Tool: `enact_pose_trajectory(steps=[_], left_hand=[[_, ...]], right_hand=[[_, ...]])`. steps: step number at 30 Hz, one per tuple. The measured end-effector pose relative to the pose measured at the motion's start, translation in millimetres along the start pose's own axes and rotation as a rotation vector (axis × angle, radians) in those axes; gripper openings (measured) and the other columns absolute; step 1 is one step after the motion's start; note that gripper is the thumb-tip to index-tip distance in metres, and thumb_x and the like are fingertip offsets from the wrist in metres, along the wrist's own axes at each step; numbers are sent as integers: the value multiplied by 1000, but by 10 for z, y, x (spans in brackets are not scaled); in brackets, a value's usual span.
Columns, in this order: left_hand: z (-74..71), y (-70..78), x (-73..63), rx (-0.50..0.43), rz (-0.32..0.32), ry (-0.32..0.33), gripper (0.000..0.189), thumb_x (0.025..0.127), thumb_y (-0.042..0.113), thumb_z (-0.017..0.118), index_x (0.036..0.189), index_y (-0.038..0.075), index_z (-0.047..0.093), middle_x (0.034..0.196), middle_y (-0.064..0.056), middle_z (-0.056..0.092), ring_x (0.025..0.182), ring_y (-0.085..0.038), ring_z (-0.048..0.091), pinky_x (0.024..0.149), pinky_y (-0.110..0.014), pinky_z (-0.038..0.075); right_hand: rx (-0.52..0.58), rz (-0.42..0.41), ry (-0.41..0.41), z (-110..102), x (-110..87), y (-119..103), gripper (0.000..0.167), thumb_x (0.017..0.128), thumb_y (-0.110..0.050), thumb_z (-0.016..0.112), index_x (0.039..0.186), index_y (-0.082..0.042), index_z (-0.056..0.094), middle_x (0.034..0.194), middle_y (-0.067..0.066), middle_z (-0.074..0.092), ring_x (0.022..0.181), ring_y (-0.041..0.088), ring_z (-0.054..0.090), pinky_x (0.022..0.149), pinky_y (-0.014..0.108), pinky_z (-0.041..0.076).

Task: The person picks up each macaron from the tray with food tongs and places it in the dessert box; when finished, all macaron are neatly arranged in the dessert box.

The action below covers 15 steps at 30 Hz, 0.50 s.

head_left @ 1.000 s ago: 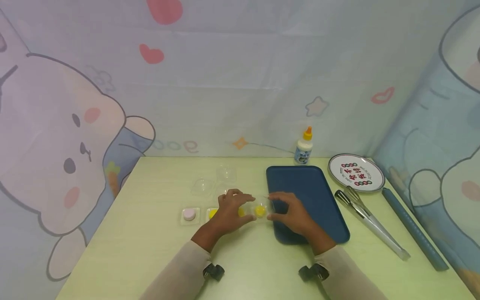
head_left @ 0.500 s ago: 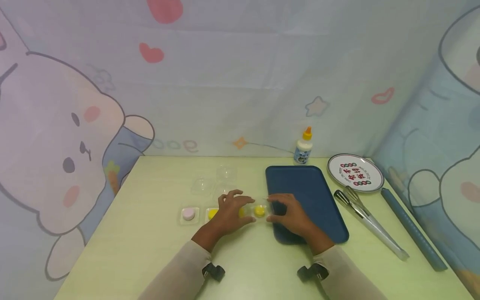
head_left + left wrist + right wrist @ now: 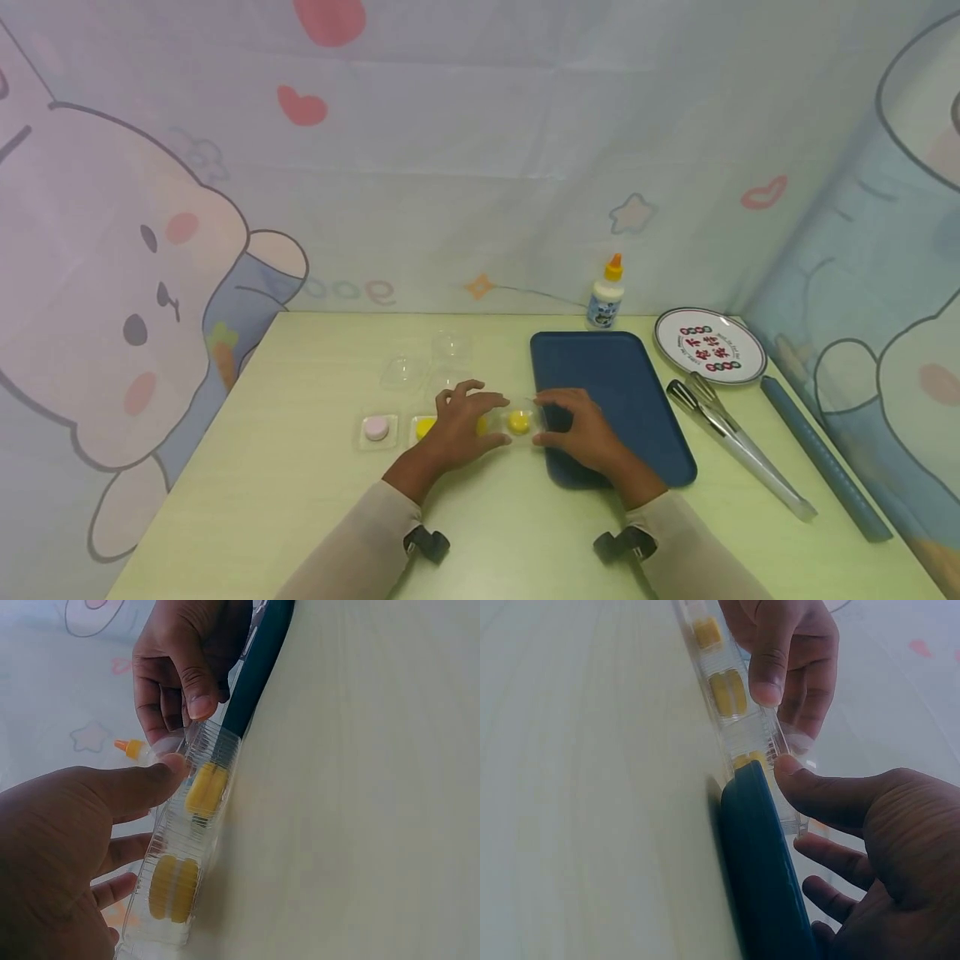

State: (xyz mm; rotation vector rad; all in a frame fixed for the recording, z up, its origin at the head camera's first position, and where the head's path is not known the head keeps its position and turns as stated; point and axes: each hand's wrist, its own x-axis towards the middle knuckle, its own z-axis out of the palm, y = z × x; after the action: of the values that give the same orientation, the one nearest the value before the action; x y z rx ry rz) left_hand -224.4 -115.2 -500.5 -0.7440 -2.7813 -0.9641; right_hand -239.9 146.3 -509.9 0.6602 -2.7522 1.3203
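Between my two hands stands a clear plastic box with ribbed sides and a yellow macaron inside. My left hand pinches its left side with thumb and forefinger. On the opposite side my right hand does the same, over the tray's edge. Whether the box's lid is fully seated cannot be told. Another boxed yellow macaron stands close by, mostly hidden by my left hand in the head view. Further left in the row are one more yellow macaron and a pink macaron, in clear boxes.
Clear plastic pieces lie behind the row. A dark blue tray adjoins my right hand. Behind it stands a glue bottle. To the right lie a printed plate, metal tongs and a long blue-grey bar.
Both hands stay at the box in nearly the same place. My right fingertips sit slightly lower than a second ago. The other things have not moved.
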Motion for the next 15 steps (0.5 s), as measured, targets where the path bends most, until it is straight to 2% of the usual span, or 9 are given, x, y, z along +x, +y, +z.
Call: enact_pose_trajectory(steps=[8, 15], left_hand=[[1, 21, 2, 37, 1, -3, 52, 91, 29, 88, 139, 13, 74, 145, -9, 73, 149, -42, 48, 111, -70, 31], [32, 1, 8, 69, -29, -18, 55, 92, 33, 88, 142, 16, 72, 147, -9, 72, 152, -41, 46, 113, -70, 29]], right_hand=[[-8, 18, -6, 1, 3, 17, 58, 83, -20, 97, 135, -10, 75, 148, 17, 68, 143, 45, 53, 119, 73, 40], [-24, 7, -2, 13, 5, 46, 59, 82, -21, 97, 135, -10, 75, 147, 16, 69, 142, 44, 54, 118, 74, 39]])
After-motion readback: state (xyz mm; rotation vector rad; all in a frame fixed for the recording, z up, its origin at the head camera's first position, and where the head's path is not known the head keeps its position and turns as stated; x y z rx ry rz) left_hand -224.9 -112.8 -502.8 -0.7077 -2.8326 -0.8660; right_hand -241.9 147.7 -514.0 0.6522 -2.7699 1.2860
